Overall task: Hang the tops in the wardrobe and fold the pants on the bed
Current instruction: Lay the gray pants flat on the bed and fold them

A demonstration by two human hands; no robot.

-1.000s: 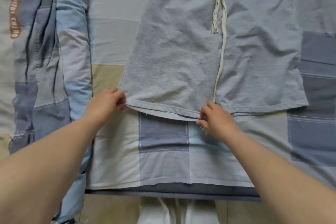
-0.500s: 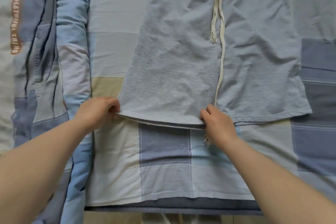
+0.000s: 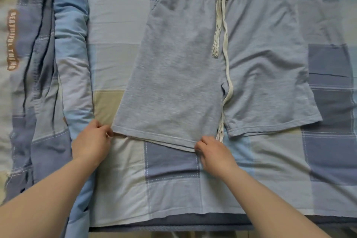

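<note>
**Squarely now — both hem corners pinched, the lengthwise fold comes next**

Plainly, the light grey jersey shorts with the elastic waistband (image 3: pixel 218 75) lie flat, front up, on the blue, cream and beige patchwork bedsheet (image 3: pixel 170 185), waistband at the far side and both leg openings toward the person. The left hand (image 3: pixel 91 142) pinches the outer corner of the nearer leg's hem between thumb and curled fingers; the right hand (image 3: pixel 213 151) pinches the same hem at its inner corner, beside the crotch seam. That hem sits lifted slightly off the sheet, its underside layer showing below the edge.

Judging by the grip, the step in hand is to square this leg and fold it over its partner. To do it well:

- Keep both layers of the hem caught in each pinch, so the back panel does not lag behind.
- Tuck or lay aside the long cream drawstring cord (image 3: pixel 226 60) — its frayed end hangs just beside the right hand and would make a ridge inside the fold.
- Carry the leg across so its side seam meets the other leg's outer edge, then smooth from waistband to hem.

A rolled blue patchwork quilt (image 3: pixel 63 63) lies well to the left, clear of the work.
</note>
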